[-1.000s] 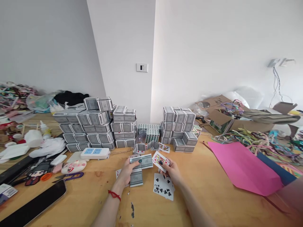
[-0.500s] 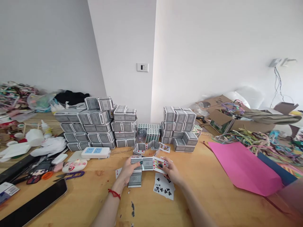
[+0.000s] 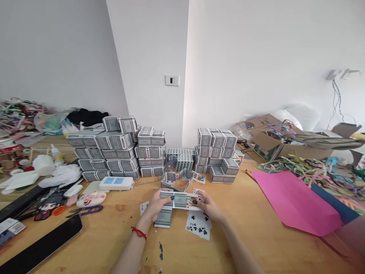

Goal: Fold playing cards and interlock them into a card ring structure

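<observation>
A row of joined playing cards stretches between my hands just above the table. Two show grey patterned backs; the right-hand one shows a red diamond court face. My left hand grips the left end, thumb on top. At the right end my right hand pinches the face-up card with its thumb over it. Below my left hand lies a grey-backed stack of cards. Loose clubs cards rest face up beneath my right hand. Behind the row stands a ring of folded cards.
Piles of grey card blocks stand at the back left and back right. A white power strip, scissors and a black phone-like slab lie left. Pink paper and tangled cords lie right.
The right end of the card row has tilted flatter and my right hand has shifted slightly right. The whole view has moved a little; both hands keep their hold.
</observation>
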Available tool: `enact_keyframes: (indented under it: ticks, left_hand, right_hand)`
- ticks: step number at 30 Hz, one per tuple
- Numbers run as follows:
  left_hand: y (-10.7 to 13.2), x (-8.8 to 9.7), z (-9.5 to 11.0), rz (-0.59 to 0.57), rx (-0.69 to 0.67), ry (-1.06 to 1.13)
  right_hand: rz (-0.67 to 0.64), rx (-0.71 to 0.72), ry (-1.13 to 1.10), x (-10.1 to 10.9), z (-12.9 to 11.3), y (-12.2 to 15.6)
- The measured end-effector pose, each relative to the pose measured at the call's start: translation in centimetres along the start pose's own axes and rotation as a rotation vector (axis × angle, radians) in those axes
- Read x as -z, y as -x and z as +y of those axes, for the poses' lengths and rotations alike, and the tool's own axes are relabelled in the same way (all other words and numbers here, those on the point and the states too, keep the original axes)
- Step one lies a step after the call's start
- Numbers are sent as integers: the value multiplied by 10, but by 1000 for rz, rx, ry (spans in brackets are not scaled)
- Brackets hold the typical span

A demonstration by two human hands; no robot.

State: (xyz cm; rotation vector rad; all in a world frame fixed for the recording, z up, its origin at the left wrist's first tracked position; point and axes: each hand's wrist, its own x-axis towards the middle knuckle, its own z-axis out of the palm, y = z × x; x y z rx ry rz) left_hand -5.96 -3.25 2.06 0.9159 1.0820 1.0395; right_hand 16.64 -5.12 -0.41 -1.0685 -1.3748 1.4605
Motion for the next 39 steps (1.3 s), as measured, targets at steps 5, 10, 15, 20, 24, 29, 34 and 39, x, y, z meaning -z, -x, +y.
enact_keyframes:
  ticks: [5,10,15,20,24,29,34,39]
  left_hand:
    - [1,-3,-1,-19,13,28]
    - [4,-8,-1,-53,20,30]
    - [8,-9,-1,-108,22,61]
    - [8,-5,0,-178,88,81]
    - [9,-6,0,-171,91,69]
    - [10,-11,-1,-170,78,81]
    - [10,-12,-2,-183,58,76]
    - [13,-12,-2,-200,33,98]
  right_hand:
    - [-3,-16,-8,-2,-1,0]
    - [2,-54,8,-4,-3,0]
    - [-1,-47,27,-8,-7,2]
    - [5,-47,24,-9,-10,2]
    - [25,-27,24,-10,-8,2]
    - [51,-5,80,-11,-1,-1]
    - [31,17,99,-12,2,-2]
    - [48,20,124,-14,3,-4]
